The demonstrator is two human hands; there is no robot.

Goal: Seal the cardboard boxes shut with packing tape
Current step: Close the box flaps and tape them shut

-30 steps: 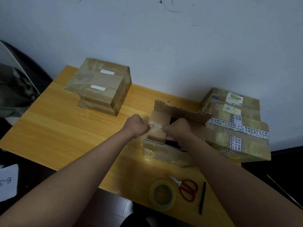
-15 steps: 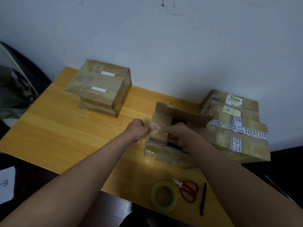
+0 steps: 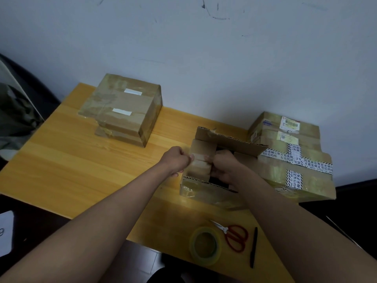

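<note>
Open box (image 3: 212, 193) mid-table — both hands on its left flap (image 3: 201, 160).
Left hand (image 3: 175, 161) and right hand (image 3: 223, 168) pinch it; tape roll (image 3: 205, 246), scissors (image 3: 234, 236), pen (image 3: 253, 247) lie nearer.

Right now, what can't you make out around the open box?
- Inside of the open box: head view, dark, covered by the right hand.
- Tape strip between left hand and right hand: too faint.
- Label print: too small.
- Paper sheet: cut by left edge.

Red-handled scissors (image 3: 234, 235) and a black pen (image 3: 253, 247) lie side by side (apart) on the wooden table (image 3: 67, 160), lower right of frame.
</note>
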